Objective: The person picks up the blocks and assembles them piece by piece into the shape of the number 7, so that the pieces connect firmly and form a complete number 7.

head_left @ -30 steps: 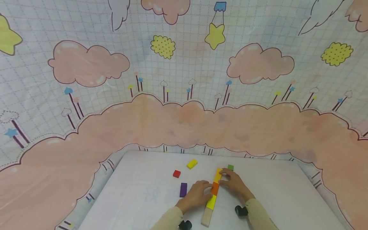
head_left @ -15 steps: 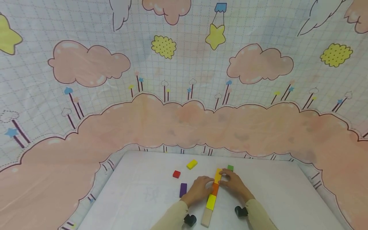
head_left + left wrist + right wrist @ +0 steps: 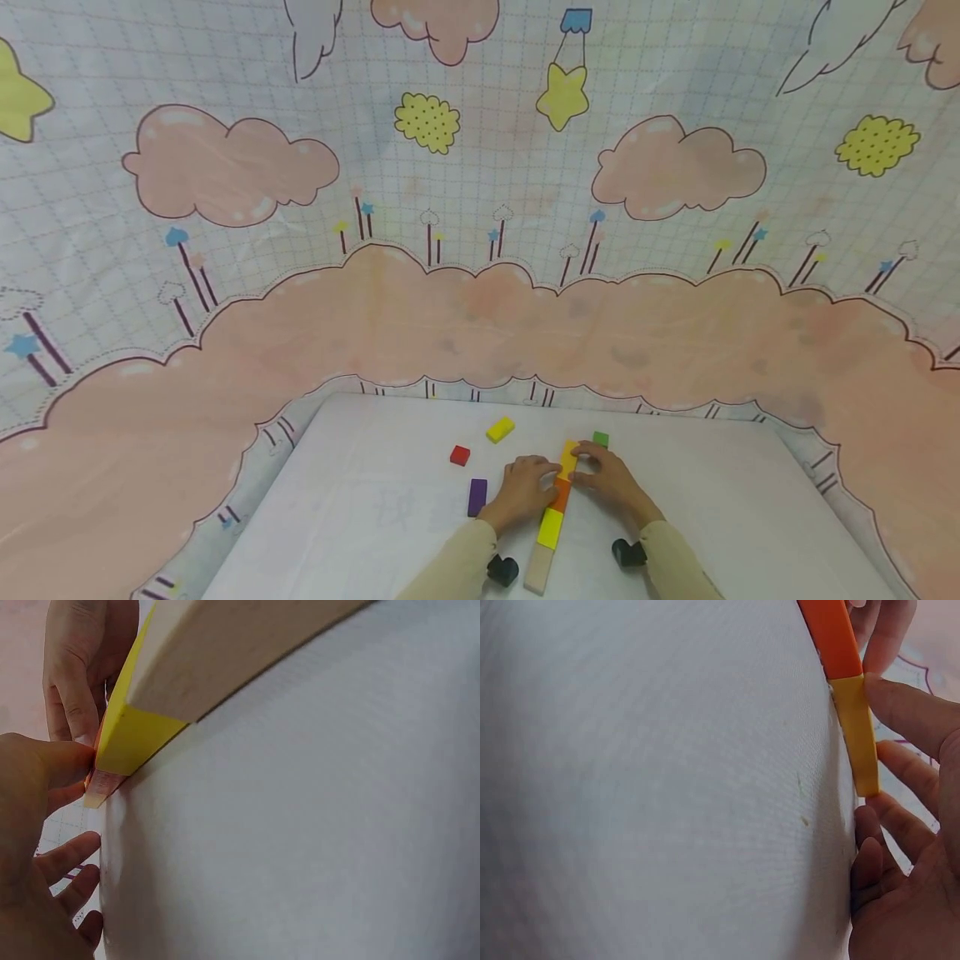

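A row of end-to-end blocks runs away from me: bare wood (image 3: 539, 568), yellow (image 3: 551, 529), orange (image 3: 561, 496) and amber (image 3: 569, 458). At its left side my left hand (image 3: 522, 492) touches the row with thumb and forefinger near where orange meets amber; its other fingers spread loosely in the left wrist view. From the right, my right hand (image 3: 611, 479) holds the amber block (image 3: 857, 735). Its thumb lies near the orange block (image 3: 832, 634), and another finger touches the amber block's far end. Fingertips partly hide both blocks.
Left of the row lie a purple block (image 3: 477, 497), a red block (image 3: 460, 456) and a yellow block (image 3: 500, 430). A green block (image 3: 601, 438) sits beyond my right hand. All rest on a white table (image 3: 337, 500) before a patterned cloth backdrop (image 3: 480, 325).
My left hand has slid forward along the row, from the yellow and orange blocks up to the orange and amber ones. The right hand stays in nearly the same place.
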### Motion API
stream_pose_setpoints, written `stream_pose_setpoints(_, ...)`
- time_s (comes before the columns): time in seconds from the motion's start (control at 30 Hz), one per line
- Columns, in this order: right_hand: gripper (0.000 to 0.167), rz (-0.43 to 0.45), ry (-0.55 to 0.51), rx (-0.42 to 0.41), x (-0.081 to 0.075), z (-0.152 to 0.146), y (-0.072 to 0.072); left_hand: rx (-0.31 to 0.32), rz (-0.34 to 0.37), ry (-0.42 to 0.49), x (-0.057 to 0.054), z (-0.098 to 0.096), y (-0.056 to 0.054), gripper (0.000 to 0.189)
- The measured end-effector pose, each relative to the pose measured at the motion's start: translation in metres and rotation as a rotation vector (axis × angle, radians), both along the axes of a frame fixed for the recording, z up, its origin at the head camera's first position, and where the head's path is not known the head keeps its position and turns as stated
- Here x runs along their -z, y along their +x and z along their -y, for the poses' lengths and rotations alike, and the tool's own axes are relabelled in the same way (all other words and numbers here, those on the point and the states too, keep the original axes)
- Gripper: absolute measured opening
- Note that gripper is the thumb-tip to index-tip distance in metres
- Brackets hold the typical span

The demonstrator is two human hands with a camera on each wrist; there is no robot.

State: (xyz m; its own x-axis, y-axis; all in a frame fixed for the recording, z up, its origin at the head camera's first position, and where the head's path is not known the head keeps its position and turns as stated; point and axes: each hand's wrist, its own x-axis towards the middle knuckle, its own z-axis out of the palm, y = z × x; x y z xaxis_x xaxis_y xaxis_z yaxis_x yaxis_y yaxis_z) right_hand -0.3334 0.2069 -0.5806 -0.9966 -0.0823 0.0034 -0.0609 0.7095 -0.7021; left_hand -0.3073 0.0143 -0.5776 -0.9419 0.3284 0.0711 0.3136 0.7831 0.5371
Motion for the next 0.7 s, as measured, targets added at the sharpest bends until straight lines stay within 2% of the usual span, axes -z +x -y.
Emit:
stream_pose_setpoints(0.13, 0.037, 0.003, 0.003, 0.004, -0.0015, 0.0010, 0.0000, 0.012, -0.005, -0.003, -0.0011, 0.0017, -0.0018, 0.037)
stream_pose_setpoints(0.37, 0.036, -0.005, -0.009, -0.001, -0.0048, 0.0024, -0.0009, 0.028, 0.032, -0.002, -0.0039, 0.0026, -0.0045, 0.037)
stream_pose_setpoints(0.7, 0.037, -0.005, -0.019, -0.017, -0.0045, -0.0021, -0.0046, 0.023, 0.021, 0.004, -0.0010, 0.0014, -0.0081, 0.037)
